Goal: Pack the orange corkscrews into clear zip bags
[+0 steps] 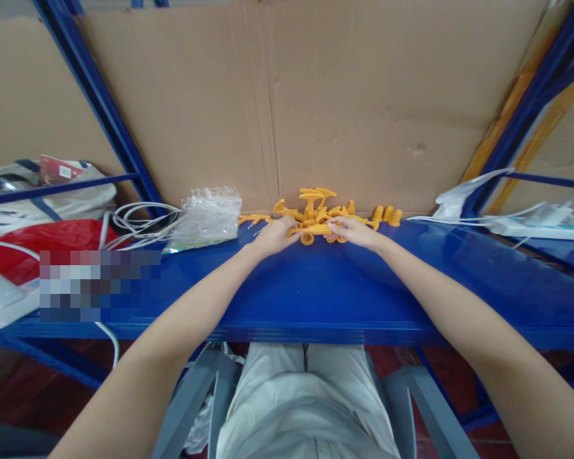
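Observation:
Both hands are at the pile of yellow plastic corkscrew parts (316, 199) by the back of the blue shelf. My left hand (276, 236) is closed, its fingertips on the left end of a long yellow plastic piece (317, 229). At the other end of that piece, my right hand (356, 231) pinches it between thumb and fingers. Its exact kind is too small to tell. Left of my left hand lie yellow handles with metal spirals (252, 227). Several yellow cylinders (387, 215) stand to the right of my right hand.
A clear plastic bag (210, 217) and coiled white cables (146, 217) lie on the left, near a red bag (71, 242). Cardboard (344, 95) walls off the back between blue posts. The blue shelf (316, 293) has its front edge just before my lap.

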Demonstrator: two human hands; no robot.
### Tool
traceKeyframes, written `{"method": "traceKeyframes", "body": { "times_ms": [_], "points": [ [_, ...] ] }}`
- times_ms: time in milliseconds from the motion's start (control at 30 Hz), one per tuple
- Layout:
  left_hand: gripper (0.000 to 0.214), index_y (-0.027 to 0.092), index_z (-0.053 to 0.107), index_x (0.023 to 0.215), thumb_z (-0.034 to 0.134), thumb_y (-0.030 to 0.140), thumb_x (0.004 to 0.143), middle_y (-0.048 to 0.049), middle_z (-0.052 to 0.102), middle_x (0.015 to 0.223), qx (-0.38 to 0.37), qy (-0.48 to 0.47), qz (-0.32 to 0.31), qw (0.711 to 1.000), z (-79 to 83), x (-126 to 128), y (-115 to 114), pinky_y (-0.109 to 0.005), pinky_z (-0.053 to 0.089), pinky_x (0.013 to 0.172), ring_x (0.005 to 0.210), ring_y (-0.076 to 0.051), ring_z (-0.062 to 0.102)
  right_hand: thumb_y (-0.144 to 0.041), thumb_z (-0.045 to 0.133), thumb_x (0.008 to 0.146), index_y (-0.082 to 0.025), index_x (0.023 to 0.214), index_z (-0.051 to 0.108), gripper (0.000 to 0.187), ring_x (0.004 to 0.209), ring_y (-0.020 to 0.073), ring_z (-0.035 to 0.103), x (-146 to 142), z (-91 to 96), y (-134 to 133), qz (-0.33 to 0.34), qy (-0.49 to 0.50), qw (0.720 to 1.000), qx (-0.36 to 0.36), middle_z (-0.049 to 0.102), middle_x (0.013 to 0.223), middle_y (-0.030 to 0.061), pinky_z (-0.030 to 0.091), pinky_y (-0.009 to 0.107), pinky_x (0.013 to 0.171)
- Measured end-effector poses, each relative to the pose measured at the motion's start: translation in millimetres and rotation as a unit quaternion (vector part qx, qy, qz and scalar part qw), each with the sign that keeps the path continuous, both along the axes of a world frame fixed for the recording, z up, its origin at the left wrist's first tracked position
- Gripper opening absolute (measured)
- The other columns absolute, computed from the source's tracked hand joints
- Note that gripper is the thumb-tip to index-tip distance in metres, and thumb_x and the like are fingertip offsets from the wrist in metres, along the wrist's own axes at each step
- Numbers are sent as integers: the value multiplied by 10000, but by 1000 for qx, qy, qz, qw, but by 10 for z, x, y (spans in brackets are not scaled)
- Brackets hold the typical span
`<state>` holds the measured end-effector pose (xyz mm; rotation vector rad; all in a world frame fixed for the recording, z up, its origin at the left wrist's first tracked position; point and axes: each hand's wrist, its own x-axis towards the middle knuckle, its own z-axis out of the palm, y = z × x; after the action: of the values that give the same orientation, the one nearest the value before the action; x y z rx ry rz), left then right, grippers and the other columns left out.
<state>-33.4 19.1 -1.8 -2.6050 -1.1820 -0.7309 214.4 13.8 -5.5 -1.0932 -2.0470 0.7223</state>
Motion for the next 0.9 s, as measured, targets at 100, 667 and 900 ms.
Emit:
{"method": "traceKeyframes", "body": {
  "times_ms": [100,667,900],
  "points": [
    [160,152,637,847,585,299,881,-94,679,926,-3,0,1,1000,6,12,-18,-296,481,749,845,-205,637,-336,526,938,-188,1017,642,204,872,202,721,6,19,-12,-10,-11,1000,-5,743,985,87,582,358,822],
    [117,146,632,864,595,258,865,-97,677,928,-7,-15,-10,1000,0,11,-6,-309,484,774,871,-213,643,-211,688,829,-172,1037,564,246,844,199,726,70,-36,47,-2,17,997,-71,748,895,89,575,377,834],
    [117,149,623,839,584,256,865,-93,668,898,6,-15,-5,1000,-17,11,8,-300,481,729,829,-207,637,-383,601,921,-158,913,644,229,918,200,721,19,71,-86,-15,8,996,-92,752,961,118,555,337,873]
  ]
}}
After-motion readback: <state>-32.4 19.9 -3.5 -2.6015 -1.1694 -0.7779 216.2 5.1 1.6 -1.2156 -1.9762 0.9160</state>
